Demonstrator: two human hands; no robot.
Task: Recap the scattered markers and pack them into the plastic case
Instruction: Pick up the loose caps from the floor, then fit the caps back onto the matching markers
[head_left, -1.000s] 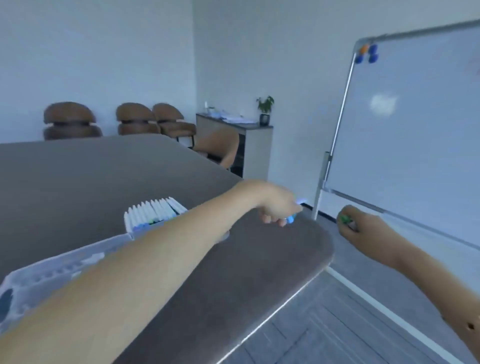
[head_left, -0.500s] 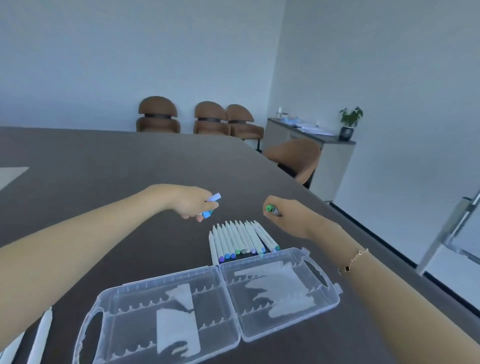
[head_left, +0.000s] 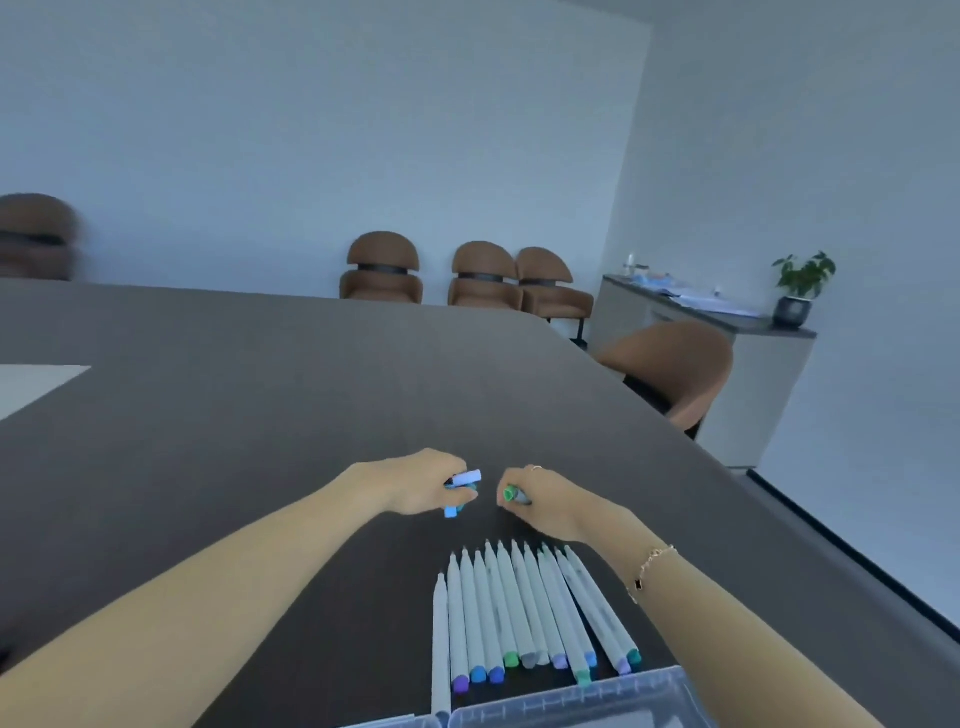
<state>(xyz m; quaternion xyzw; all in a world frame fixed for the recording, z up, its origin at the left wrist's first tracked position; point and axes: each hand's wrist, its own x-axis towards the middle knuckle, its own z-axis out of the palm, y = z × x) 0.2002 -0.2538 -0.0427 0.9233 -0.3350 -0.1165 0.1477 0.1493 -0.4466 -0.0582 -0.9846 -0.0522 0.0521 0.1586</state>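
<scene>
My left hand (head_left: 422, 486) grips small marker caps, a pale blue cap (head_left: 466, 477) sticking out toward the right and another blue one (head_left: 451, 512) below the fingers. My right hand (head_left: 545, 496) holds a green cap (head_left: 511, 493) pointing left, a short gap from the left hand. Both hover just over the dark table (head_left: 260, 415). Several white markers (head_left: 519, 613) lie side by side in a row nearer me, uncapped tips pointing away, coloured ends toward me. The clear plastic case (head_left: 576, 701) shows only its far rim at the bottom edge.
Brown chairs (head_left: 467, 275) line the far wall, and another chair (head_left: 675, 374) stands at the table's right edge. A sideboard with a potted plant (head_left: 800, 283) is at the right. A white sheet (head_left: 36, 384) lies at the left of the table.
The view swung from the whiteboard side back onto the table. Both hands came in over the table and now sit close together beyond the marker row, still holding their caps.
</scene>
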